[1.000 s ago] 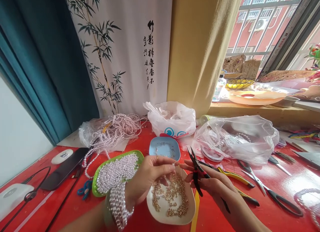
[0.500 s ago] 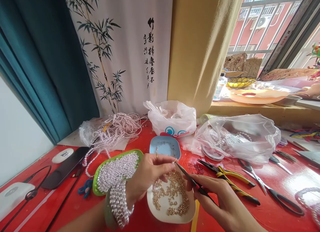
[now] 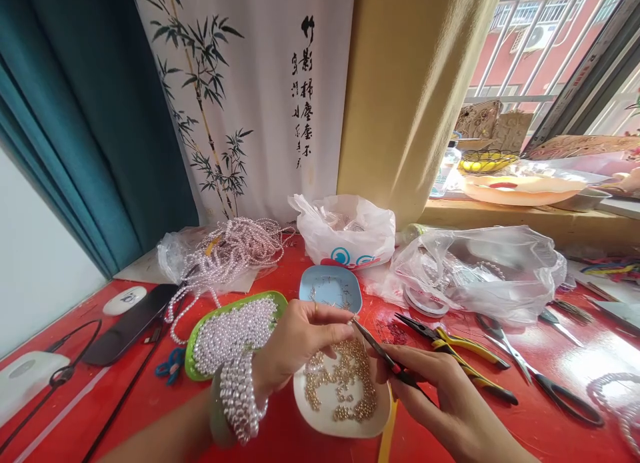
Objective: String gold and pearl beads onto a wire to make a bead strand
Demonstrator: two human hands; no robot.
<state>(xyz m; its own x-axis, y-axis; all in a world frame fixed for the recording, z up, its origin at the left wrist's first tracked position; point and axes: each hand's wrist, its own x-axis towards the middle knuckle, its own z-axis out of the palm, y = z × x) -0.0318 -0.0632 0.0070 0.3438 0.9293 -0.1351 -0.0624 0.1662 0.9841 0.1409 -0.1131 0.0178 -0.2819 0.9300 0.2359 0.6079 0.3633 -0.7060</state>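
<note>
Now the pliers (image 3: 385, 358), upright a second ago, lie levelled in the right hand (image 3: 440, 390), tip meeting the finding pinched by the left hand (image 3: 300, 340).

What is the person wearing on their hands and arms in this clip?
Both hands are bare, with no sleeves in view. The left hand has a thin ring on one finger and a wide cuff of pearl strands around the wrist. The right hand wears nothing visible.
</note>
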